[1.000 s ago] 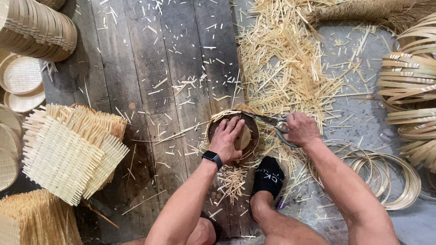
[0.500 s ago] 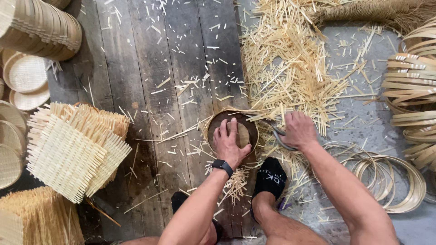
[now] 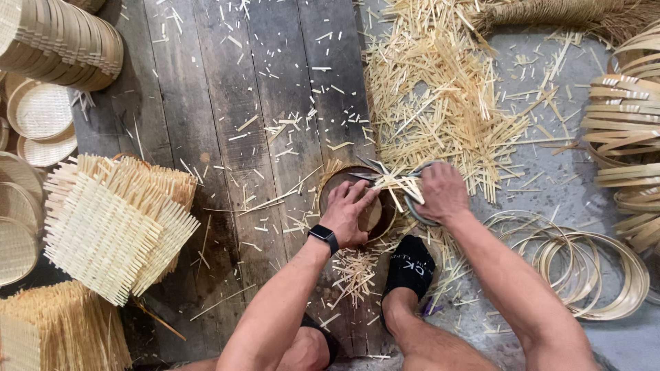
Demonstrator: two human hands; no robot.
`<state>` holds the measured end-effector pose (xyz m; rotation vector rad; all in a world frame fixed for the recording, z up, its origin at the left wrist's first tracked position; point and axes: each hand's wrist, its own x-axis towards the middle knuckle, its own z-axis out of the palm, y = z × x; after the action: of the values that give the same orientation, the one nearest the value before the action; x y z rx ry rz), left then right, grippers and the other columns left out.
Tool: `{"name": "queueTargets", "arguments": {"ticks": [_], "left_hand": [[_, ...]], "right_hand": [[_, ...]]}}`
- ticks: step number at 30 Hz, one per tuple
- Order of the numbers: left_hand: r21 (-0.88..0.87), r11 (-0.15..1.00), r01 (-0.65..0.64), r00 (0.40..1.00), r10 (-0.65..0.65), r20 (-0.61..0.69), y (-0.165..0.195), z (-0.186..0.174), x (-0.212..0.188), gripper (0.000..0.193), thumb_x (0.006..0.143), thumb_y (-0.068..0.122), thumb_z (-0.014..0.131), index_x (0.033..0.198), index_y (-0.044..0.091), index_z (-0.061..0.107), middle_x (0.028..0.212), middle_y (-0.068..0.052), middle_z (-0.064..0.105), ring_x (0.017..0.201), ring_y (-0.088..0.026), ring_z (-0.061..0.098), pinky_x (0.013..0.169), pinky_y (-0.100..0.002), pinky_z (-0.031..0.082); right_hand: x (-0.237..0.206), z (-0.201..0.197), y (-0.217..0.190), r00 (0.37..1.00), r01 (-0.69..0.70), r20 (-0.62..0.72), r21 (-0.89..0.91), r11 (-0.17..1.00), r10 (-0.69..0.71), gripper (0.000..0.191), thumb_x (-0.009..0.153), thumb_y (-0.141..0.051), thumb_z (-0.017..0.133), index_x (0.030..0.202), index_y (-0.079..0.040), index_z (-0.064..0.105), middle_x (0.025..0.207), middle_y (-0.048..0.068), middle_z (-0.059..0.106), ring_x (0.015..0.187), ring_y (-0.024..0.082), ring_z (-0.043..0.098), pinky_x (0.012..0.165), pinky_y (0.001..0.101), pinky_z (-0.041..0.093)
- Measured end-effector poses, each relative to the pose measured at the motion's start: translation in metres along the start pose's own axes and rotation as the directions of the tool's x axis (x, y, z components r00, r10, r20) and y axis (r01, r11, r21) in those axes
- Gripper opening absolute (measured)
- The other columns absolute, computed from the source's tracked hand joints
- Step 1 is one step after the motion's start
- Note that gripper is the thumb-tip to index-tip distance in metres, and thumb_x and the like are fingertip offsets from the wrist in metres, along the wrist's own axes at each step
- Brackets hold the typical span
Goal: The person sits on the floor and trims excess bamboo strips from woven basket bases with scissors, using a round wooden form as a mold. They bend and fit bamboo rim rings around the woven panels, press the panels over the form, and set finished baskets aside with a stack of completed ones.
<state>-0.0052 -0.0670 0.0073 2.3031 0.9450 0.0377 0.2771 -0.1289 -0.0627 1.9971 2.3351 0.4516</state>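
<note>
Left hand: pressed flat on the woven bamboo piece seated in a round dark mould; fingers spread over it, not closed round anything.
Right hand: fingers closed through the handles of a pair of scissors; the blades point left across the mould's upper rim, among projecting strip ends.
Work piece: on the plank floor, just ahead of the black-socked foot.
Risk, cut: the blade tips sit very near the left fingertips; a slip could nick them, I'd judge.
Risk, shift: if the pressing hand eases, the weave may turn in the mould and the trim come out uneven.
Risk, debris: loose offcuts lie thick close by; stray ends could snag the blades.
Nearby: square woven mats to the left, bamboo hoops to the right, stacked round trays at top left, all well apart.
</note>
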Motion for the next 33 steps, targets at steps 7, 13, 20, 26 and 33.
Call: {"name": "queueTargets", "arguments": {"ticks": [7, 13, 20, 26, 33], "left_hand": [[-0.06, 0.956, 0.286, 0.955, -0.29, -0.065, 0.02, 0.008, 0.0, 0.112, 0.053, 0.035, 0.094, 0.151, 0.023, 0.04, 0.162, -0.013, 0.025, 0.143, -0.049, 0.021, 0.109, -0.068, 0.022], [-0.097, 0.96, 0.263, 0.957, -0.272, -0.097, 0.031, 0.02, -0.004, 0.1, 0.063, 0.034, 0.086, 0.153, 0.025, 0.043, 0.161, -0.01, 0.033, 0.144, -0.044, 0.028, 0.118, -0.063, 0.027], [-0.076, 0.977, 0.199, 0.946, -0.212, -0.247, 0.025, 0.019, -0.007, 0.09, 0.059, 0.041, 0.09, 0.141, 0.029, 0.054, 0.157, -0.013, 0.032, 0.14, -0.046, 0.026, 0.105, -0.068, 0.024], [-0.047, 0.995, 0.089, 0.984, -0.095, -0.149, 0.014, 0.019, -0.006, 0.077, 0.064, 0.036, 0.084, 0.137, 0.031, 0.062, 0.157, -0.003, 0.041, 0.145, -0.04, 0.028, 0.113, -0.063, 0.028], [0.041, 0.999, -0.032, 0.996, 0.028, 0.087, -0.001, 0.006, 0.0, 0.078, 0.056, 0.03, 0.084, 0.131, 0.036, 0.065, 0.154, -0.002, 0.044, 0.145, -0.037, 0.03, 0.113, -0.064, 0.024]], "right_hand": [[-0.011, -0.011, 0.019, 0.887, -0.156, 0.46, 0.207, 0.966, 0.044, 0.025, 0.085, -0.028, 0.065, 0.095, -0.005, 0.066, 0.081, 0.008, 0.06, 0.069, 0.018, 0.06, 0.059, 0.0324, 0.054], [-0.002, -0.01, 0.006, 0.979, -0.088, 0.193, 0.139, 0.986, 0.06, 0.025, 0.065, -0.02, 0.064, 0.085, -0.006, 0.066, 0.073, 0.009, 0.061, 0.066, 0.019, 0.059, 0.061, 0.0324, 0.055], [-0.014, -0.006, 0.018, 0.891, -0.165, 0.451, 0.213, 0.963, 0.053, 0.02, 0.082, -0.023, 0.064, 0.089, -0.004, 0.067, 0.074, 0.008, 0.059, 0.062, 0.017, 0.056, 0.054, 0.0316, 0.052], [-0.001, 0.0, 0.006, 0.951, -0.073, 0.309, 0.127, 0.989, 0.031, 0.019, 0.079, -0.027, 0.067, 0.083, -0.008, 0.065, 0.067, 0.004, 0.056, 0.061, 0.016, 0.054, 0.055, 0.0305, 0.052], [-0.012, -0.007, 0.022, 0.917, -0.101, 0.398, 0.183, 0.978, 0.02, 0.021, 0.076, -0.022, 0.062, 0.089, -0.006, 0.065, 0.072, 0.006, 0.057, 0.061, 0.015, 0.052, 0.054, 0.0293, 0.05]]}}
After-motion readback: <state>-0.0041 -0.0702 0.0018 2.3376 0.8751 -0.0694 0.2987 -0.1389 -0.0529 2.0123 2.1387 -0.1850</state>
